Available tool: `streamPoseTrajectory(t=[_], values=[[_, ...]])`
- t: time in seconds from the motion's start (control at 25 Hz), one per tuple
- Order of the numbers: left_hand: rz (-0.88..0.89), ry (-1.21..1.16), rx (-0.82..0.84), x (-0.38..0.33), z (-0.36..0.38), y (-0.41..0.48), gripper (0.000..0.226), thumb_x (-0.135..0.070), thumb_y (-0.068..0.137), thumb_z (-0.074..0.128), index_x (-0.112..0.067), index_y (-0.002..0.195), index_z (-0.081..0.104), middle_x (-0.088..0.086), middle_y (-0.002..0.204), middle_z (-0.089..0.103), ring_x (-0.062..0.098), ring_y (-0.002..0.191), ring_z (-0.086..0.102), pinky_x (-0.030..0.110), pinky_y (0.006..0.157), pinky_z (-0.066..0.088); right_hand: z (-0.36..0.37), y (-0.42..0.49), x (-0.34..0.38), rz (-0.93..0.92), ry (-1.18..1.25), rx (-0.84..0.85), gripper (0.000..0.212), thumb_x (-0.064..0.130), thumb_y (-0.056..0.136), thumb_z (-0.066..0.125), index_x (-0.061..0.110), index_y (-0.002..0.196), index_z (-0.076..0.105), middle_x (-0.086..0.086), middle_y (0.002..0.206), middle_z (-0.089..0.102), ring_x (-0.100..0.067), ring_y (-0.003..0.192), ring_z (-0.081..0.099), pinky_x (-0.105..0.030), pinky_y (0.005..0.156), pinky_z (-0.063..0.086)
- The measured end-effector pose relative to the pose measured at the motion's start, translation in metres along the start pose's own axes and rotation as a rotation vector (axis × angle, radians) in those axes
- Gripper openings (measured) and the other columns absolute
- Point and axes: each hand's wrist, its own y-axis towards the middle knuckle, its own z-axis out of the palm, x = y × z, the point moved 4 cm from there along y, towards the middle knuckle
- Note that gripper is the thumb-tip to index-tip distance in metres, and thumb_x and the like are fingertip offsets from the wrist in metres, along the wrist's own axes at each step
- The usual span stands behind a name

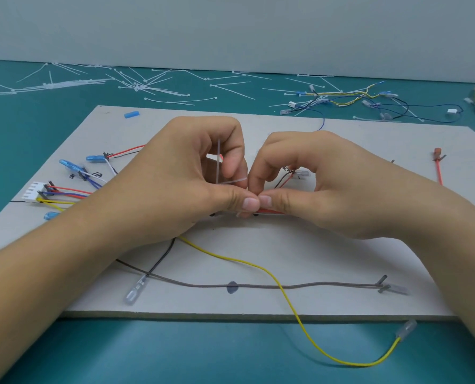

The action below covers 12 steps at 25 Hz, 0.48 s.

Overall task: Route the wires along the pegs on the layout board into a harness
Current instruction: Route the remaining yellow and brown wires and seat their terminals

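Both pinching: left grip [192, 176] and right grip [327, 184] nip the wires [269, 211] mid layout board [258, 245] on the teal desk [175, 350]. Loose cable ties [147, 87] litter its far edge, with a grey wall [230, 29] behind.

Teal counter [64, 353]; pale grey layout board [258, 253]; yellow wire [283, 295]; grey-brown wire [300, 286]; red wire [438, 170]; white connector [32, 191]; blue terminal sleeves [95, 158]; translucent white cable ties [147, 84].
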Motion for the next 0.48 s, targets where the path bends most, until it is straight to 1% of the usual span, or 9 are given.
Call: streamPoseTrajectory(t=[0.12,0.28,0.36,0.48], values=[[0.005,0.02,-0.01,-0.0004,-0.0013,-0.0003,0.049,-0.005,0.069,0.092,-0.022,0.068,0.047,0.003,0.07,0.069,0.009,0.051,0.061,0.024,0.048,0.049,0.0011,0.0005,0.0019,-0.018,0.007,-0.035,0.003,0.028,0.089,0.071,0.03,0.09,0.073,0.013,0.095,0.065,-0.007,0.097,0.059,-0.029,0.084,0.046],[0.004,0.028,-0.023,0.0002,-0.0047,-0.0001,0.042,-0.016,0.067,0.09,-0.023,0.068,0.048,-0.002,0.072,0.069,0.014,0.053,0.062,0.031,0.047,0.05,0.0013,0.0012,0.005,-0.035,0.026,-0.07,0.005,0.026,0.087,0.066,0.027,0.086,0.071,0.013,0.088,0.07,-0.008,0.092,0.063,-0.027,0.084,0.047],[-0.004,0.016,-0.013,0.0023,-0.0049,0.0,0.04,-0.016,0.068,0.089,-0.023,0.069,0.049,-0.002,0.072,0.07,0.018,0.056,0.066,0.033,0.048,0.051,0.0016,0.0012,0.0056,-0.031,0.053,-0.059,0.006,0.022,0.088,0.066,0.025,0.086,0.071,0.012,0.082,0.072,-0.009,0.087,0.066,-0.03,0.081,0.051],[-0.018,-0.005,0.0,0.0051,-0.0045,-0.0003,0.036,-0.018,0.069,0.089,-0.022,0.07,0.053,0.002,0.073,0.071,0.022,0.06,0.07,0.03,0.049,0.051,0.0016,0.0008,0.0058,-0.025,0.08,-0.045,0.006,0.019,0.089,0.067,0.023,0.086,0.071,0.008,0.081,0.073,-0.012,0.082,0.068,-0.038,0.076,0.055]])
